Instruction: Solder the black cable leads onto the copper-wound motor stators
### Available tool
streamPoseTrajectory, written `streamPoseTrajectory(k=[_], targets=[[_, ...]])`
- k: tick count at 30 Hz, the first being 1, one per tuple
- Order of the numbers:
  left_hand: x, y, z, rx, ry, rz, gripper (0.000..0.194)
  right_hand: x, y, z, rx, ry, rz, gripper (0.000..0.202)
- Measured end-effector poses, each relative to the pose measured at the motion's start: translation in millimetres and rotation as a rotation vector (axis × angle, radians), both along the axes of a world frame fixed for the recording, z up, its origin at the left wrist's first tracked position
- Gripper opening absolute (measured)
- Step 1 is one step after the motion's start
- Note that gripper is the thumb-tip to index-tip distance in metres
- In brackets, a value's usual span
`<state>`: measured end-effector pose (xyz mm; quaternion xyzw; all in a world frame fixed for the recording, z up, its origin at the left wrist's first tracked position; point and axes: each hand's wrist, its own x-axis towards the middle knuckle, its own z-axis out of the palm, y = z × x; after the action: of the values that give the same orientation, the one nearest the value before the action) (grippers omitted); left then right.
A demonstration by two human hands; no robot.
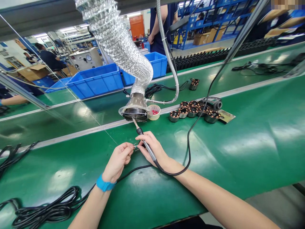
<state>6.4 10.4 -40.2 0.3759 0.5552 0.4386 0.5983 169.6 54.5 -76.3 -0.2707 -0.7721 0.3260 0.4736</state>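
My left hand [120,160], with a blue band [105,183] on its wrist, is pinched on thin wire ends near the centre. Close on its right, my right hand [153,151] holds a soldering iron [149,149], its tip pointing up and left below the black fan grille [135,115]. The fingers of my right hand also meet at the wires, where a small dark piece is mostly hidden. A black cable [137,169] runs under my right hand toward the lower left.
A foil duct [133,54] hangs above the fan. Beside it stands a round container [154,113] with red contents. Several copper-wound stators [193,109] sit to the right. Coiled black cable [47,210] lies at lower left. Blue bins [96,81] and people are behind.
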Motion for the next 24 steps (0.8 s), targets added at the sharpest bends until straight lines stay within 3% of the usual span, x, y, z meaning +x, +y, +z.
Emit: streamPoseTrajectory(k=[9, 18, 24], targets=[[3.4, -1.9, 2.5, 0.019, 0.004, 0.021, 0.029, -10.1, -10.2, 5.7, -0.172, 0.142, -0.172, 0.037], [3.3, -2.6, 1.0, 0.041, 0.082, 0.001, 0.029, -6.5, -9.6, 2.9, -0.185, 0.181, -0.17, 0.036], [4.1, -2.9, 3.9, 0.031, 0.098, 0.005, 0.03, 7.5, -12.5, 19.1, -0.094, 0.204, -0.301, 0.017]])
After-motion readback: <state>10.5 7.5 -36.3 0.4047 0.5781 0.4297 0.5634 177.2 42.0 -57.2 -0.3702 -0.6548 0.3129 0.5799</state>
